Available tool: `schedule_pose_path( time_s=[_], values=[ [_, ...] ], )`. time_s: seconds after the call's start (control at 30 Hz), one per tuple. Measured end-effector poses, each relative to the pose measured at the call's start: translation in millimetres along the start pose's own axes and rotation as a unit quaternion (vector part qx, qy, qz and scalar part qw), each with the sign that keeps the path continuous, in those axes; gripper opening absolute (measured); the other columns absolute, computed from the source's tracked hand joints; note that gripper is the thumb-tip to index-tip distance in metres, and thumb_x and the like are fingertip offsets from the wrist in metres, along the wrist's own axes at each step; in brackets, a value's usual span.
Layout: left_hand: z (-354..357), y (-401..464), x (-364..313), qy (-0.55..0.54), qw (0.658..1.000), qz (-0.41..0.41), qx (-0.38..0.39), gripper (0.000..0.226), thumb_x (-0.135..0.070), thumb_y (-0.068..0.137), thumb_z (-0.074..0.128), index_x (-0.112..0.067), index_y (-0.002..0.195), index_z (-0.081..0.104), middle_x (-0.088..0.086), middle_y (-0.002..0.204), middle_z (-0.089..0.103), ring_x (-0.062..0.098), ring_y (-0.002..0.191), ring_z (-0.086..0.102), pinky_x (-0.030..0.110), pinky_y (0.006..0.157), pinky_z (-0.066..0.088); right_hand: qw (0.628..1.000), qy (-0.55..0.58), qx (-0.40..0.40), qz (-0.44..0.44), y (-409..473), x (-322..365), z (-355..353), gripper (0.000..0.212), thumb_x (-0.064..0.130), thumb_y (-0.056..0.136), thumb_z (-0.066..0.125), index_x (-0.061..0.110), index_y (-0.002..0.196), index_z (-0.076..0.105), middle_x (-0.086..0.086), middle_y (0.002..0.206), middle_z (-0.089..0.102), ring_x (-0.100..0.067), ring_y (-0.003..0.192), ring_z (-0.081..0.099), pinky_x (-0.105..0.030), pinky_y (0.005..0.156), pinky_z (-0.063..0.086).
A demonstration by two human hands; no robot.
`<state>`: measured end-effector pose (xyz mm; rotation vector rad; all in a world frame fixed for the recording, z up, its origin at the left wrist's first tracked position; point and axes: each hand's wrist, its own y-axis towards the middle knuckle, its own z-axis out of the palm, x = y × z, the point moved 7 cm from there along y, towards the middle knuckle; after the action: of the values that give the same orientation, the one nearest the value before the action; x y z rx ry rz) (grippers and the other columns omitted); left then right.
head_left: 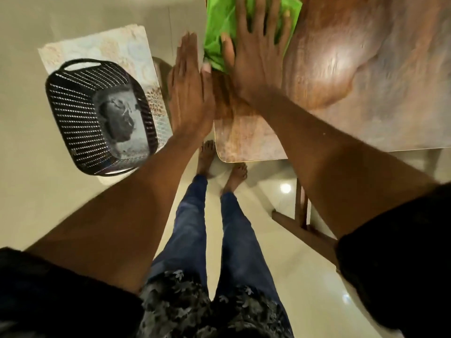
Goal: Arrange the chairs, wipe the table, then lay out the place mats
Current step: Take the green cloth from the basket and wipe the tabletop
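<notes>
A glossy brown table [353,81] with a marbled top fills the upper right. A bright green cloth [219,32] lies on the table near its left edge. My right hand [258,50] presses flat on the cloth with fingers spread. My left hand [190,89] is held flat with fingers together, just off the table's left edge beside the cloth, holding nothing. Place mats with a pale pattern [105,47] lie on a surface at the left, under a basket.
A black perforated plastic basket [97,118] sits on the mats at left. A dark wooden chair [302,225] shows partly below the table at right. My bare feet [219,164] stand on the shiny cream tile floor by the table's corner.
</notes>
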<state>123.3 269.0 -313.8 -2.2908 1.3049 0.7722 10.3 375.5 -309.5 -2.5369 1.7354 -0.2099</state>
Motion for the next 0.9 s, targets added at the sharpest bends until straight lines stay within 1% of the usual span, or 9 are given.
schedule_pose_path(
  time_s=[0.07, 0.13, 0.23, 0.4, 0.43, 0.63, 0.7, 0.77, 0.9],
  values=[
    [-4, 4, -3, -0.018, 0.999, -0.011, -0.029, 0.056, -0.032, 0.114, 0.028, -0.010, 0.166, 0.030, 0.009, 0.173, 0.031, 0.022, 0.161, 0.027, 0.053, 0.129, 0.023, 1.000, 0.002, 0.003, -0.030, -27, 1, 4, 0.070, 0.058, 0.108, 0.015, 0.025, 0.170, 0.018, -0.019, 0.176, 0.013, -0.041, 0.164, 0.009, -0.062, 0.130, 0.007],
    [-7, 10, -14, -0.029, 0.998, -0.013, -0.045, 0.056, -0.031, 0.114, 0.026, -0.009, 0.166, 0.030, 0.009, 0.173, 0.031, 0.022, 0.161, 0.026, 0.051, 0.130, 0.021, 0.998, 0.019, 0.017, -0.051, -64, 5, 11, 0.072, 0.061, 0.109, 0.020, 0.024, 0.170, 0.017, -0.019, 0.177, 0.010, -0.040, 0.164, 0.008, -0.062, 0.130, 0.007],
    [-5, 21, -36, -0.031, 0.997, 0.022, -0.060, 0.054, -0.028, 0.115, 0.029, -0.007, 0.165, 0.030, 0.011, 0.172, 0.032, 0.022, 0.161, 0.027, 0.034, 0.132, 0.014, 0.995, 0.037, 0.045, -0.079, -118, 9, 22, 0.071, 0.060, 0.110, 0.027, 0.023, 0.170, 0.018, -0.017, 0.177, 0.008, -0.038, 0.165, 0.005, -0.061, 0.129, 0.009],
    [15, 25, -56, 0.011, 0.995, 0.086, -0.039, 0.055, -0.028, 0.115, 0.031, -0.003, 0.164, 0.032, 0.014, 0.170, 0.036, 0.023, 0.159, 0.031, 0.016, 0.125, 0.005, 0.993, 0.052, 0.067, -0.087, -161, -16, 28, 0.068, 0.051, 0.110, 0.035, 0.026, 0.170, 0.017, -0.013, 0.178, 0.004, -0.034, 0.165, 0.001, -0.057, 0.131, 0.009],
    [18, 22, -57, 0.015, 0.995, 0.090, -0.036, 0.054, -0.027, 0.115, 0.032, -0.004, 0.164, 0.032, 0.014, 0.170, 0.036, 0.023, 0.159, 0.032, 0.017, 0.126, 0.006, 0.993, 0.045, 0.071, -0.082, -164, -28, 27, 0.071, 0.052, 0.109, 0.036, 0.026, 0.171, 0.014, -0.012, 0.179, 0.002, -0.032, 0.166, 0.000, -0.056, 0.132, 0.008],
    [28, 9, -55, 0.020, 0.991, 0.132, 0.013, 0.054, -0.013, 0.112, 0.030, -0.007, 0.166, 0.030, 0.009, 0.174, 0.028, 0.021, 0.163, 0.022, 0.051, 0.129, 0.022, 0.997, 0.027, 0.070, 0.023, -165, -81, 21, 0.079, 0.050, 0.105, 0.039, 0.029, 0.171, 0.002, -0.009, 0.179, -0.005, -0.030, 0.166, -0.006, -0.057, 0.131, 0.009],
    [29, 10, -51, 0.011, 0.992, 0.127, 0.016, 0.054, -0.013, 0.112, 0.028, -0.007, 0.166, 0.030, 0.008, 0.174, 0.028, 0.020, 0.163, 0.021, 0.051, 0.129, 0.021, 0.995, 0.028, 0.071, 0.057, -162, -63, 24, 0.075, 0.058, 0.108, 0.030, 0.030, 0.171, 0.001, -0.011, 0.178, -0.009, -0.035, 0.165, -0.008, -0.060, 0.131, 0.004],
    [27, 13, -50, 0.000, 0.993, 0.121, 0.014, 0.055, -0.010, 0.111, 0.029, -0.007, 0.166, 0.031, 0.008, 0.174, 0.028, 0.020, 0.163, 0.021, 0.047, 0.131, 0.018, 0.995, 0.046, 0.080, 0.038, -159, -26, 30, 0.077, 0.066, 0.107, 0.024, 0.029, 0.171, 0.001, -0.013, 0.178, -0.010, -0.038, 0.164, -0.010, -0.061, 0.131, -0.001],
    [18, 18, -46, 0.005, 0.992, 0.126, 0.010, 0.054, -0.009, 0.112, 0.031, -0.009, 0.166, 0.030, 0.007, 0.174, 0.028, 0.019, 0.163, 0.021, 0.046, 0.131, 0.018, 0.993, 0.071, 0.078, -0.055, -162, 34, 39, 0.071, 0.055, 0.110, 0.035, 0.024, 0.171, 0.014, -0.012, 0.179, -0.003, -0.036, 0.165, -0.005, -0.056, 0.132, -0.001]
  ],
)
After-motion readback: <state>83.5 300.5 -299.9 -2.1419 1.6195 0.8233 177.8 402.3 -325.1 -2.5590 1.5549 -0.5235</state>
